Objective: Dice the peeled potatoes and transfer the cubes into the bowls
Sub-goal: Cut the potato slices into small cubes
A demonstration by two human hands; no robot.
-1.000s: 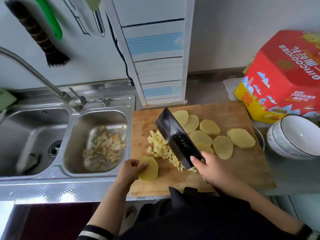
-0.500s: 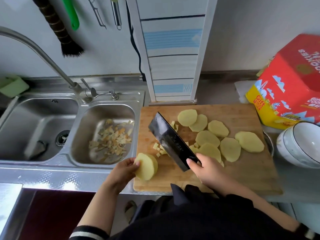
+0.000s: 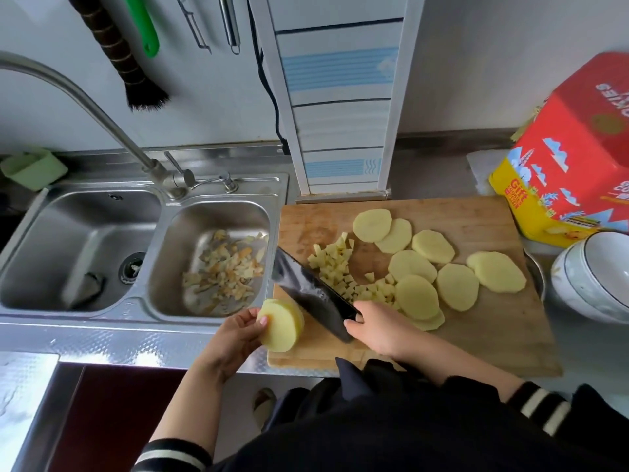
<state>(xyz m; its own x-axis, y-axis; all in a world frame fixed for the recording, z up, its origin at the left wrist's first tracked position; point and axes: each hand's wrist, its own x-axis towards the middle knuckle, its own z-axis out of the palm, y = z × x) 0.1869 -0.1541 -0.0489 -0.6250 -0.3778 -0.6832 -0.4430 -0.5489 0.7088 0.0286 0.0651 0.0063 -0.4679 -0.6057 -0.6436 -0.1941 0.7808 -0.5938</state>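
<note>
Left hand (image 3: 238, 338) grips a stack of slices (image 3: 280, 325) at the board's (image 3: 476, 335) near-left corner. Right hand (image 3: 377, 327) grips the cleaver (image 3: 313, 296) (blade dark, angled toward the sink). Cubes (image 3: 343, 270) lie mid-board, loose slices (image 3: 456, 286) beyond; bowls (image 3: 592, 277) right of board.

We see a person from above, wearing a dark, nearly black top that fills the bottom of the frame. Both sleeves are pushed up toward the elbows, leaving the forearms bare. Each sleeve ends in a ribbed cuff with white and black stripes. The left hand (image 3: 235, 338) and right hand (image 3: 377, 328) wear no gloves, rings or watch.
</note>
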